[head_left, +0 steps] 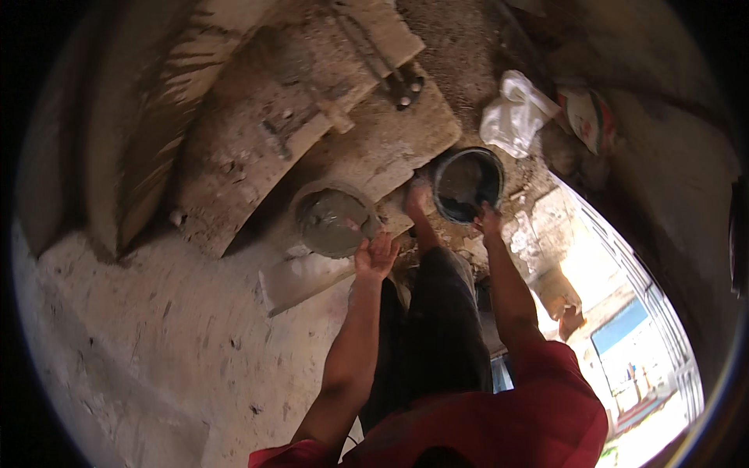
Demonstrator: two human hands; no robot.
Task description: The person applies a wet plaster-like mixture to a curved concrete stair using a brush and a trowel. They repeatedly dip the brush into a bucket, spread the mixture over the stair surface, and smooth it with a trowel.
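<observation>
The black bucket stands on the rubble-strewn ground, its round mouth facing up; the surface inside looks grey-brown, but whether that is mortar cannot be told. At the bucket's near edge, toward the person, the right hand has its fingers bent over the rim, grasping it. The left hand is to the left of the bucket and closer to the person, palm turned up, its fingers released and loosely extended. These fingers lie at the edge of a round basin of wet grey mortar; whether they touch its rim cannot be told.

The basin sits left of the bucket, well apart from it. A bare foot is planted just beside the bucket, on its left. Beyond the bucket to the upper left lies a dusty concrete slab, with a higher, debris-covered slab farther off in the same direction. A crumpled white plastic sack lies near the bucket, up and to its right, and a second sack with red markings lies farther right of the bucket.
</observation>
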